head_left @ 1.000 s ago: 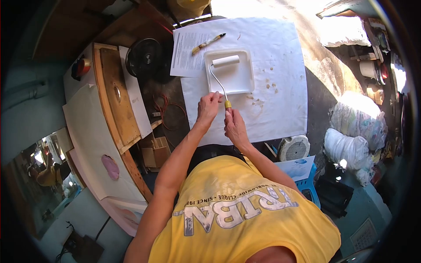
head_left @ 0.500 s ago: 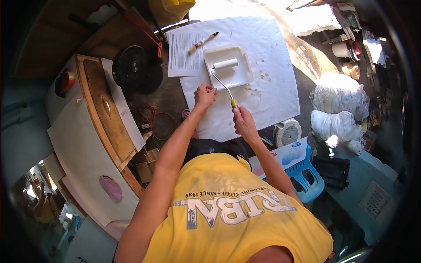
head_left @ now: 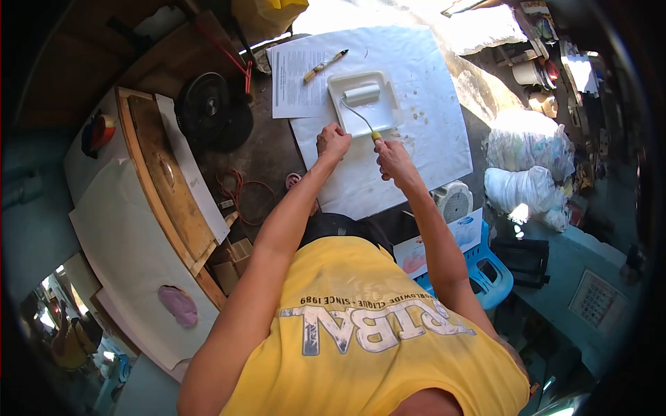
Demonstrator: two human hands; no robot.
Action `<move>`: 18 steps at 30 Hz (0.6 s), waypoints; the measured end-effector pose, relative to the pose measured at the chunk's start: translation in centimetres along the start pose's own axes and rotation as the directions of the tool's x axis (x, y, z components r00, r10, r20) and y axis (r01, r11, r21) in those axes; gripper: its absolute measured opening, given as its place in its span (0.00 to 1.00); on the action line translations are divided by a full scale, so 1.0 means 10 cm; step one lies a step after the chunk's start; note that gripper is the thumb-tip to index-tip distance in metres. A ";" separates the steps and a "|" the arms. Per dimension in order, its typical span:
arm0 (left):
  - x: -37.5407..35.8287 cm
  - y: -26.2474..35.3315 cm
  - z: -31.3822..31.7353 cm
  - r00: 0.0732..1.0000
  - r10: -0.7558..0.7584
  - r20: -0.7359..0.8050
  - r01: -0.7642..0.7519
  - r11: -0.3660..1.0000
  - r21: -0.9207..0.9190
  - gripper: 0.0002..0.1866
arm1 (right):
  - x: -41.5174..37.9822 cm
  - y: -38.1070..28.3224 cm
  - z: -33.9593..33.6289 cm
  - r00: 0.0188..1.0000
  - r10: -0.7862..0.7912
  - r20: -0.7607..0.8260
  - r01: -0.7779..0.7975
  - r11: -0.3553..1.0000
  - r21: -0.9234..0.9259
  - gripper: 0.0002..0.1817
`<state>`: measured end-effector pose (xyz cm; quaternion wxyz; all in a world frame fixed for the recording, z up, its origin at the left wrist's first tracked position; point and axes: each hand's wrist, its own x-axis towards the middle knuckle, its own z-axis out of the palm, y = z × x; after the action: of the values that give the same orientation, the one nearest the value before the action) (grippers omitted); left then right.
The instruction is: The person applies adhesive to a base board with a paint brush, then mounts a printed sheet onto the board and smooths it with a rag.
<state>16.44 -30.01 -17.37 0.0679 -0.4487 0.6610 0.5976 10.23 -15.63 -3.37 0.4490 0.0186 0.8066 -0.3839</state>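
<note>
Right hand [head_left: 393, 154] is wrapped around the yellow handle of the paint roller [head_left: 362, 104], fingers curled tight in a full grip. The roller's wire frame runs up from the handle, and its white sleeve lies inside the white paint tray [head_left: 390, 109], near the tray's far end. The tray sits on a big white sheet [head_left: 430, 90] spread over the dark floor.

Left hand [head_left: 334, 142] is balled into a loose fist, knuckles down on the sheet just beside the tray's near left corner; whether it touches the tray's rim is hard to tell. It holds nothing that shows.

Beyond the tray, a small brush [head_left: 325, 65] with a dark tip lies across the edge of a printed paper [head_left: 295, 83]. Off to the left, a black round fan [head_left: 211, 111] and a wooden board [head_left: 166, 184] sit well apart from the hands.
</note>
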 end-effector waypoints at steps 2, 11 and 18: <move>-0.03 0.06 -0.03 1.000 -0.028 0.007 0.028 1.000 -0.004 0.10 | 0.04 -0.09 0.00 1.000 -0.030 0.006 0.030 0.999 0.012 0.24; -0.10 0.12 -0.06 0.998 -0.067 0.019 0.068 0.996 -0.054 0.11 | -0.07 -0.28 -0.08 1.000 0.023 0.010 -0.023 0.999 -0.031 0.21; -0.26 0.18 -0.33 0.748 0.628 -0.216 -0.524 0.758 0.389 0.11 | -0.49 -0.01 -0.24 0.994 0.102 0.046 -0.100 0.994 -0.051 0.21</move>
<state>18.23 -31.65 -13.53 -0.1668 -0.2980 0.8529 0.3948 11.37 -12.60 1.05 0.4876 0.0391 0.8026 -0.3414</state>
